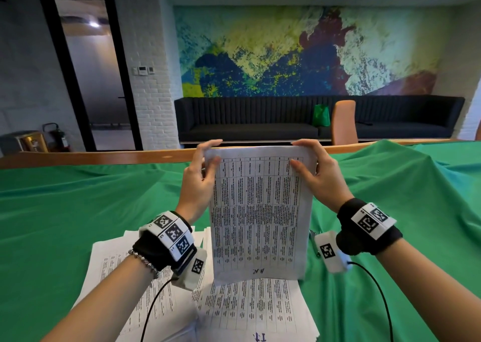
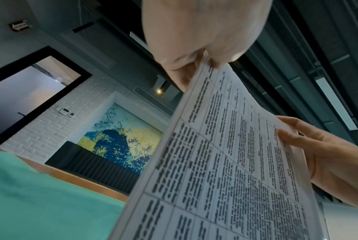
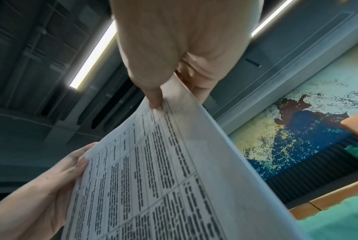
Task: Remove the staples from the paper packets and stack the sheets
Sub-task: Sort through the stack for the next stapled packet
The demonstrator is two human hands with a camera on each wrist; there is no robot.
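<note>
Nearest the person, a stack (image 1: 250, 313) of printed sheets is lying on the green cloth (image 1: 78, 206), with a looser pile (image 1: 125, 268) fanning out to its left. Handwritten marks are showing on the stack's near edge. Just right of the stack, a thin metal tool (image 1: 314, 242) is resting on the cloth; what it is cannot be told.

Above the stack, both hands are holding a packet (image 1: 260, 211) upright, its bottom edge touching the stack. The left hand (image 1: 199, 183) is pinching the top left corner, thumb in front and fingers curled over the top edge. The right hand (image 1: 318, 175) is pinching the top right corner the same way.

The head view alone is showing the stack and the tool. The left wrist view is showing its thumb and fingers squeezing the packet's (image 2: 225, 162) edge, with the right hand (image 2: 326, 155) gripping the far side. The right wrist view is showing the thumb (image 3: 153, 91) pressing the printed face, and the left hand (image 3: 56, 183) beyond. No view is showing a staple clearly.

Farther off, an orange chair (image 1: 343, 123) is standing at the table's edge, before a dark sofa (image 1: 260, 120) and a mural (image 1: 299, 50).
</note>
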